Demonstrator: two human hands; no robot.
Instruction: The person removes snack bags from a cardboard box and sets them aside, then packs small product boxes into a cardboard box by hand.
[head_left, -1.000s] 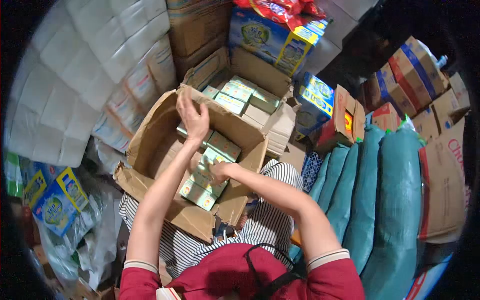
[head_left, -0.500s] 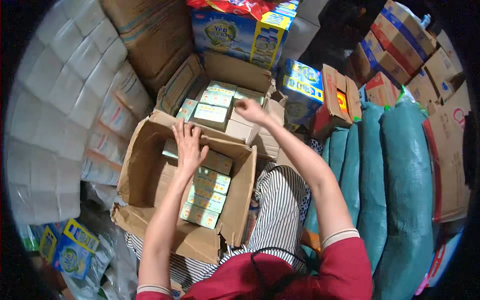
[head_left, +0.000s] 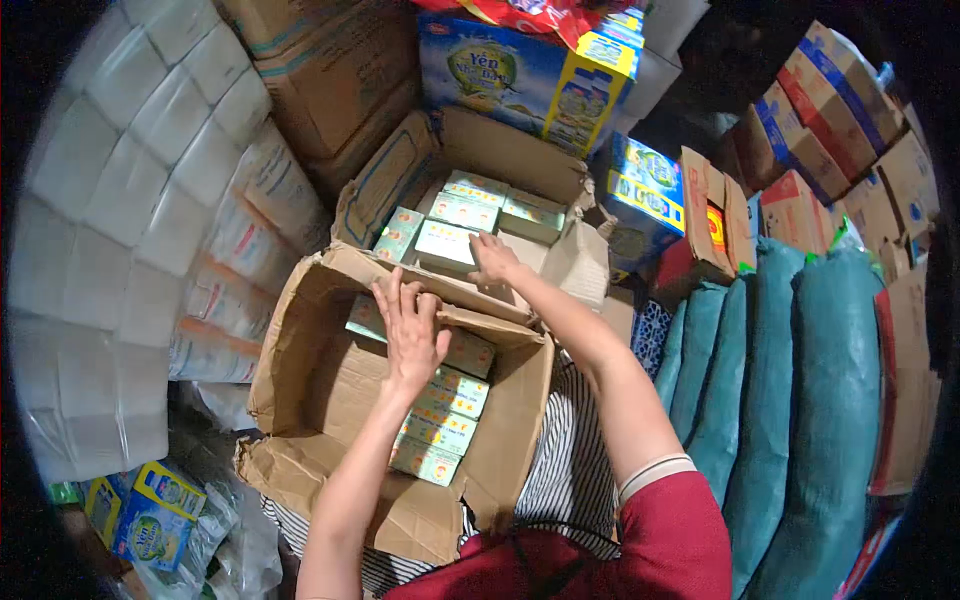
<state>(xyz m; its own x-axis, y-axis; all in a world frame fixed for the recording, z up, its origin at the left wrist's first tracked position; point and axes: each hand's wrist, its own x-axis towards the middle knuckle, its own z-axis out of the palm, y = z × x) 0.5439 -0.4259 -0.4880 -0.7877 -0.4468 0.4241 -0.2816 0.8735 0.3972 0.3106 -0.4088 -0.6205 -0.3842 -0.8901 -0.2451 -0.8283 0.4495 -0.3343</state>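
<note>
An open cardboard box (head_left: 300, 330) rests on my lap, with several small green-white cartons (head_left: 436, 425) along its right side and far end. My left hand (head_left: 408, 335) lies over its far edge, fingers spread, holding nothing. Behind it stands a second open carton (head_left: 505, 135) with more small green-white boxes inside. My right hand (head_left: 492, 262) reaches into this carton, its fingers touching the near end of a small box (head_left: 447, 245); whether they grip it is hidden.
White wrapped packs (head_left: 130, 200) are stacked on the left. Blue drink cartons (head_left: 500, 75) stand at the back. Long teal sacks (head_left: 835, 400) lean on the right, near brown boxes (head_left: 830, 110). A plastic bag (head_left: 240, 550) lies lower left.
My right hand has gone from the small cartons in the near box to those in the far carton. My left hand has stayed at the near box's far edge.
</note>
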